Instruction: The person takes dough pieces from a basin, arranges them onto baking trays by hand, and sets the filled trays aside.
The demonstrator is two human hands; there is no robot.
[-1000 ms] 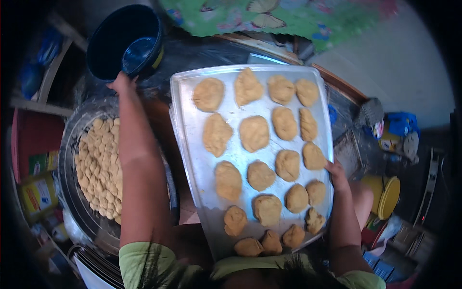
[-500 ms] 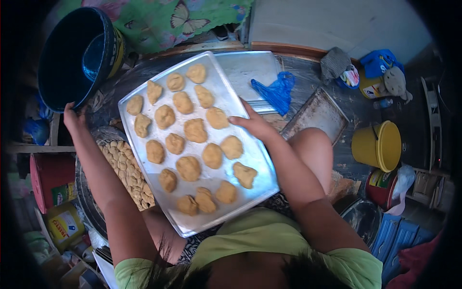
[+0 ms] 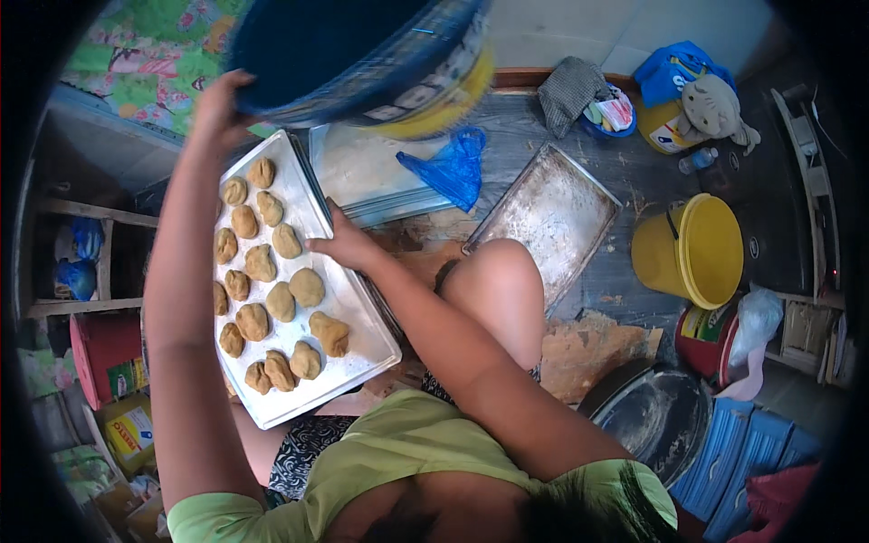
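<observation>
My left hand [image 3: 220,110], raised at the upper left, grips the rim of a large dark blue tub [image 3: 335,63] with a yellow lower part. The tub is tilted, held in the air over the far end of the tray and smeared by motion. My right hand [image 3: 344,242] holds the right edge of a silver baking tray [image 3: 367,356], its thumb on top. Several rounded lumps of tan dough [image 3: 260,262] lie on the tray in rows. My left arm hides the tray's left edge.
Flat metal trays [image 3: 348,172] with a blue plastic bag [image 3: 450,172] lie beyond my right hand. A stained baking tray [image 3: 552,217] rests on the floor by my knee. To the right stand a yellow bucket [image 3: 654,249] and a dark round pan [image 3: 665,421]. Shelves [image 3: 86,308] line the left.
My left hand has lifted the tub and swung it up and to the right. The dough tray has shifted left, still in my right hand. The view has turned somewhat.
</observation>
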